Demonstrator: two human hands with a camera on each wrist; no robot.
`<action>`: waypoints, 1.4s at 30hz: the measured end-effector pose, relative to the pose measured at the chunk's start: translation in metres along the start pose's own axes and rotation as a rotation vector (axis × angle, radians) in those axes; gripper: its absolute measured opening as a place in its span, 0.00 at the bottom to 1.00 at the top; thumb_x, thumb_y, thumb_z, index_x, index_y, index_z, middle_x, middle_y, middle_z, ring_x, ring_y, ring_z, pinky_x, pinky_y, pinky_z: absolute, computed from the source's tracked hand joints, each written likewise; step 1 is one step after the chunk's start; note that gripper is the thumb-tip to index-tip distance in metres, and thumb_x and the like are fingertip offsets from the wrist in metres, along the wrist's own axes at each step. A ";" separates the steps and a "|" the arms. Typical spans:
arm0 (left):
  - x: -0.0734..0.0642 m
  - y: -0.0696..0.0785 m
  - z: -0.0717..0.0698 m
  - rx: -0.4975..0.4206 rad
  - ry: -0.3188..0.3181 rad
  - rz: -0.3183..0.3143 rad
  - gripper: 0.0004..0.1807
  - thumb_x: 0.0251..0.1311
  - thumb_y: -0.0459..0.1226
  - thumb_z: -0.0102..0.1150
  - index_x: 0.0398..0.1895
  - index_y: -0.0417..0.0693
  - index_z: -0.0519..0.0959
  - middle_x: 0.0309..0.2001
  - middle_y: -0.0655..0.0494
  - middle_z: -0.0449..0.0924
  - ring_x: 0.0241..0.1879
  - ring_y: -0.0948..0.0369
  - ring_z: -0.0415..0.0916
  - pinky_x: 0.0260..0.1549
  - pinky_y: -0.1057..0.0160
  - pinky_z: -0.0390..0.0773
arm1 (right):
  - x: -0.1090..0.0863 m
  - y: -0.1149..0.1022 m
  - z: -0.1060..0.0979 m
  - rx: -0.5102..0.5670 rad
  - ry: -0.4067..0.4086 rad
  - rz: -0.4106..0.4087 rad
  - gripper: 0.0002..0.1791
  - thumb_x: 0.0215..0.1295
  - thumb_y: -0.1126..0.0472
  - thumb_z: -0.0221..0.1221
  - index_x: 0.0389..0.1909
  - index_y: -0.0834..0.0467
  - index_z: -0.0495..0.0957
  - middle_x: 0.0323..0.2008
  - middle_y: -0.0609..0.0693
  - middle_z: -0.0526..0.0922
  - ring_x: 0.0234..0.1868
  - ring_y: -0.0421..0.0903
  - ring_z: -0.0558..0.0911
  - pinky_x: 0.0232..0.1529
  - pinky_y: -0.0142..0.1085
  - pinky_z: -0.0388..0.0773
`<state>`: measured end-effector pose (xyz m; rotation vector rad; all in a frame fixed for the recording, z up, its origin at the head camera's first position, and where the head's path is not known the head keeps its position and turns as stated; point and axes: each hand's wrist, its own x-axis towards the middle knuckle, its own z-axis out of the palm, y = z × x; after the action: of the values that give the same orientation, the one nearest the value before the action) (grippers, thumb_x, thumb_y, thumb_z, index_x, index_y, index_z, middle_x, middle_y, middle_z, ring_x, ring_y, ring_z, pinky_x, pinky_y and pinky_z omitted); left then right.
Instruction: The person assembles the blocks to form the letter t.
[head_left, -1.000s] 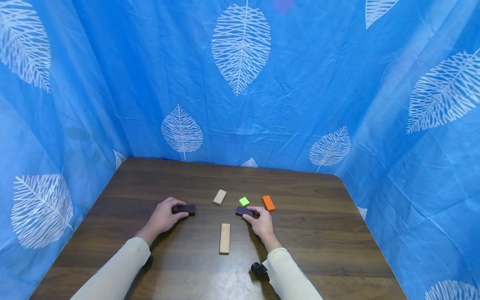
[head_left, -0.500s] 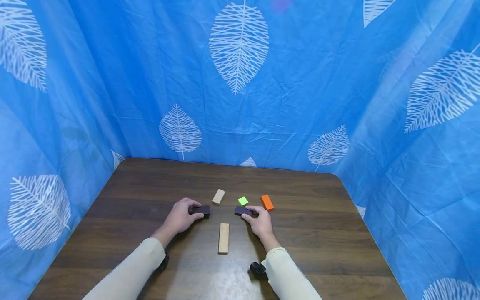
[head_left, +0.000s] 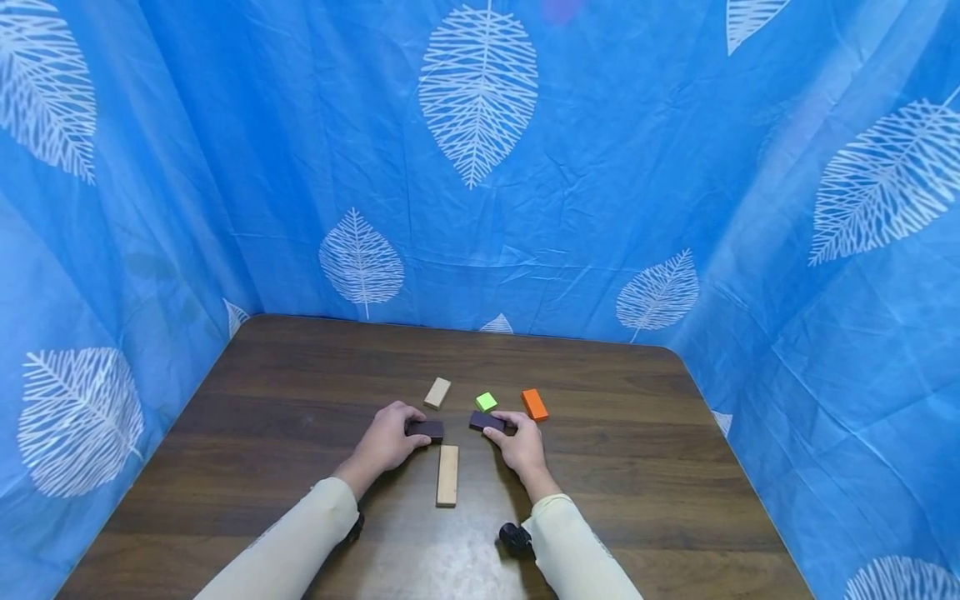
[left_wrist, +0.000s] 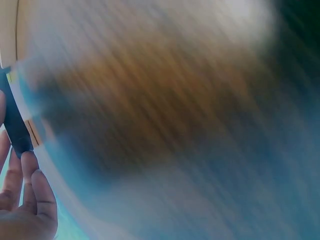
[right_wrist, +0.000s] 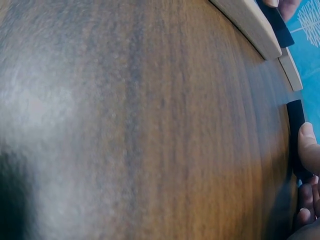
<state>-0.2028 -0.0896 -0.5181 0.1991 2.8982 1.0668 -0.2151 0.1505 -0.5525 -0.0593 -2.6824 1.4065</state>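
Observation:
My left hand (head_left: pixel 387 440) grips a dark block (head_left: pixel 427 430) between thumb and fingers; the block's free end points right, just beyond the far end of a long pale wooden block (head_left: pixel 447 477). In the left wrist view this dark block (left_wrist: pixel 16 117) shows at the left edge. My right hand (head_left: pixel 522 448) pinches a second dark block (head_left: pixel 487 422), which also appears at the right edge of the right wrist view as a dark block (right_wrist: pixel 296 140). A gap separates the two dark blocks. Right behind the second one sits a small green block (head_left: pixel 487 402).
A short pale wooden block (head_left: pixel 437 393) lies behind the left dark block. An orange block (head_left: pixel 535 405) is at the back right, near my right hand. All rest on a brown wooden table (head_left: pixel 637 467), with a blue leaf-patterned curtain (head_left: pixel 570 208) around its far sides.
My left hand has moved right with its dark block, from well left of the long pale block to its far end. The right hand and its block stay in place.

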 end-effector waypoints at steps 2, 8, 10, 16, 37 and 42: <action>0.000 0.002 0.002 0.005 -0.002 0.004 0.16 0.56 0.37 0.75 0.47 0.44 0.85 0.49 0.48 0.79 0.54 0.47 0.75 0.56 0.48 0.72 | 0.000 0.000 0.000 -0.007 0.001 -0.004 0.15 0.58 0.63 0.73 0.47 0.61 0.87 0.48 0.59 0.84 0.53 0.58 0.80 0.57 0.52 0.72; 0.001 0.003 0.007 0.005 -0.015 0.007 0.16 0.56 0.37 0.75 0.47 0.44 0.85 0.49 0.48 0.79 0.54 0.48 0.75 0.56 0.48 0.72 | 0.001 0.000 0.001 -0.008 -0.004 -0.001 0.15 0.58 0.63 0.73 0.47 0.61 0.87 0.49 0.59 0.84 0.54 0.58 0.80 0.58 0.52 0.71; 0.001 0.004 0.008 0.001 -0.016 0.011 0.16 0.55 0.37 0.75 0.46 0.44 0.85 0.49 0.48 0.80 0.54 0.48 0.76 0.56 0.48 0.72 | 0.001 0.000 0.001 -0.007 -0.005 -0.002 0.15 0.58 0.63 0.73 0.47 0.61 0.87 0.49 0.59 0.84 0.54 0.58 0.80 0.58 0.52 0.71; 0.001 0.005 0.010 0.001 -0.013 0.027 0.16 0.55 0.37 0.76 0.45 0.44 0.86 0.47 0.49 0.80 0.53 0.49 0.76 0.55 0.49 0.73 | 0.001 0.000 0.000 -0.009 -0.005 -0.006 0.16 0.58 0.64 0.73 0.47 0.62 0.87 0.50 0.60 0.84 0.55 0.59 0.80 0.59 0.52 0.71; -0.001 0.002 0.013 -0.009 -0.038 0.040 0.17 0.56 0.38 0.75 0.48 0.44 0.85 0.49 0.50 0.79 0.55 0.49 0.76 0.56 0.49 0.73 | 0.001 0.005 0.001 -0.016 0.003 -0.041 0.15 0.58 0.64 0.73 0.46 0.62 0.87 0.49 0.60 0.84 0.54 0.59 0.80 0.58 0.52 0.72; -0.004 0.003 0.010 0.017 -0.045 0.092 0.19 0.58 0.37 0.72 0.53 0.46 0.83 0.53 0.50 0.78 0.58 0.46 0.72 0.57 0.44 0.68 | 0.001 0.004 0.000 -0.018 0.003 -0.038 0.15 0.58 0.63 0.73 0.47 0.62 0.87 0.48 0.59 0.84 0.54 0.58 0.80 0.57 0.52 0.72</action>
<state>-0.1976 -0.0814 -0.5242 0.3558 2.8841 1.0367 -0.2161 0.1529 -0.5558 -0.0113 -2.6793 1.3708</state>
